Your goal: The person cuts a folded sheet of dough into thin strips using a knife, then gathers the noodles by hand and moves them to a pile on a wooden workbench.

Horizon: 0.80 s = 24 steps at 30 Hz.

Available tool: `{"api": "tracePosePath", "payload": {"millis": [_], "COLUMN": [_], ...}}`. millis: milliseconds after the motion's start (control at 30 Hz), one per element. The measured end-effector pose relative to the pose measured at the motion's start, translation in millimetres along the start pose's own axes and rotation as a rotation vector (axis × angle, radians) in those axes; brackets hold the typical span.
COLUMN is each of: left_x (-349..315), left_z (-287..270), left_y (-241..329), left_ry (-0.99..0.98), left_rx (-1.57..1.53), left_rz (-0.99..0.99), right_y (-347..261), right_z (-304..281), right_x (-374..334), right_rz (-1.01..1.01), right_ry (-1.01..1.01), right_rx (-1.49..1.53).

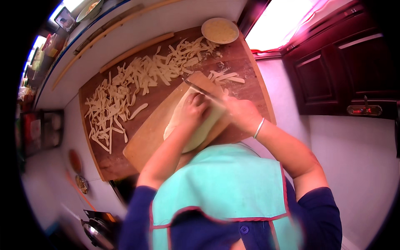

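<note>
A wooden table (112,164) bears a broad scatter of cut dough strips (146,71); nearer the person, a cutting board (139,143) lies slantwise; on it is the pale dough sheet (210,127); the left hand (194,109) rests curled on the dough, whether pinching or merely pressing I cannot tell; the right hand (243,114), blurred, is closed around the knife (204,89); a slipping blade could nick the left fingers, being so near; no writing is legible.
</note>
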<state>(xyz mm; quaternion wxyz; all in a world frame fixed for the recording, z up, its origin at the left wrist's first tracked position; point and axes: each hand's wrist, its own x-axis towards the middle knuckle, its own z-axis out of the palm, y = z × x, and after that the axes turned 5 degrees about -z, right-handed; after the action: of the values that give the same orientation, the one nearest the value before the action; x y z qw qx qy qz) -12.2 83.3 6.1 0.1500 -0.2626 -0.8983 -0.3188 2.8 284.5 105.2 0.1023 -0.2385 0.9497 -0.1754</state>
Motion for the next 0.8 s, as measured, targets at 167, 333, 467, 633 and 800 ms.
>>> {"api": "tracePosePath", "payload": {"millis": [167,333,467,633,800], "left_x": [-2,-1,-1,-2,-1], "left_z": [1,0,-2,0,1], "left_y": [-1,0,0,-5,-2], "left_ry": [-0.008,-0.028,-0.023,0.006,-0.001], "left_rx": [-0.017,0.0,0.002,-0.013,-0.017], "left_rz": [0.012,0.01,-0.001,-0.002,-0.01], "right_y": [1,5,7,-8,-3], "right_z": [6,27,37,-1,6], "right_x": [-5,9,15,2,2], "right_rz": [-0.007,0.182,0.253,0.1,0.053], "right_ry": [-0.004,-0.077,-0.012,0.005,-0.038], "right_rx": [0.029,0.261,0.303,0.038,0.061]}}
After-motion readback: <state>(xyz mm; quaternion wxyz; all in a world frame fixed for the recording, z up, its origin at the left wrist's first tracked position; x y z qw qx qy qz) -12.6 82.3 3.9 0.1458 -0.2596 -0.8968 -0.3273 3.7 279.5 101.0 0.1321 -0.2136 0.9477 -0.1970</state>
